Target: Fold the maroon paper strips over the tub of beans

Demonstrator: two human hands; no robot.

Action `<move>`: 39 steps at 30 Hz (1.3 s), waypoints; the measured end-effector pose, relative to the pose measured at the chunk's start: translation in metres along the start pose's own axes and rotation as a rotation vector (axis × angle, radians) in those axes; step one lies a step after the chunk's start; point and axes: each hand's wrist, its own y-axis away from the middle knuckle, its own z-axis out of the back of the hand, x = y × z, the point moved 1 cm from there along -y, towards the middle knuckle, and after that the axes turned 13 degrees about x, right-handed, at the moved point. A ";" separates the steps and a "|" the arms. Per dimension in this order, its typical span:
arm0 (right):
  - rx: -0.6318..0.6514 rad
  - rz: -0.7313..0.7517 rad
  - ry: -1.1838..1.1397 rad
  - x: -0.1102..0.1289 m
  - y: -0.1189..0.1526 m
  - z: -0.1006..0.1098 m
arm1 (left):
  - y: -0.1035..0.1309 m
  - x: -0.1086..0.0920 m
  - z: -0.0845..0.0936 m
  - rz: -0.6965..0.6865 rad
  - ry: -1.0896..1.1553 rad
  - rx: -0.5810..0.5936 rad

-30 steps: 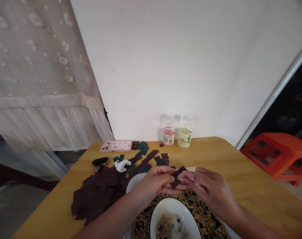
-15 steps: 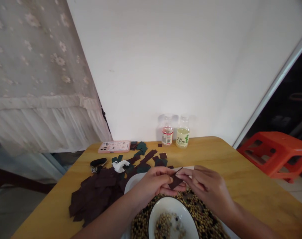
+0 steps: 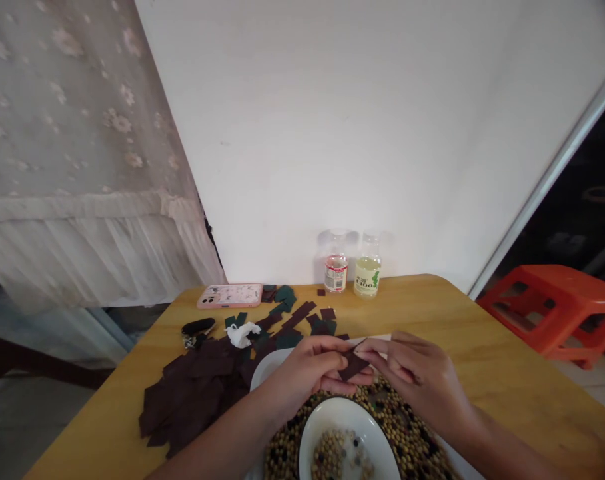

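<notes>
Apparently for steadiness, the left hand (image 3: pixel 321 367) clasps a dark brown piece (image 3: pixel 352 369) between thumb and fingers while the right hand (image 3: pixel 418 375) pinches its upper edge. Piece is held above the tray (image 3: pixel 263 365) of small beads (image 3: pixel 416 437), beyond the bowl (image 3: pixel 327 415); similar pieces (image 3: pixel 195 390) lie piled beside the left forearm, presumably for easy reach.
</notes>
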 end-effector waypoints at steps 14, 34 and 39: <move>-0.051 -0.025 -0.003 0.003 0.001 0.000 | -0.002 0.001 0.001 -0.020 0.012 -0.029; -0.034 0.023 0.027 0.003 0.000 0.000 | -0.004 0.003 0.005 -0.071 0.059 -0.090; -0.074 0.019 0.062 0.002 0.000 0.001 | -0.003 0.001 0.004 -0.069 0.027 -0.035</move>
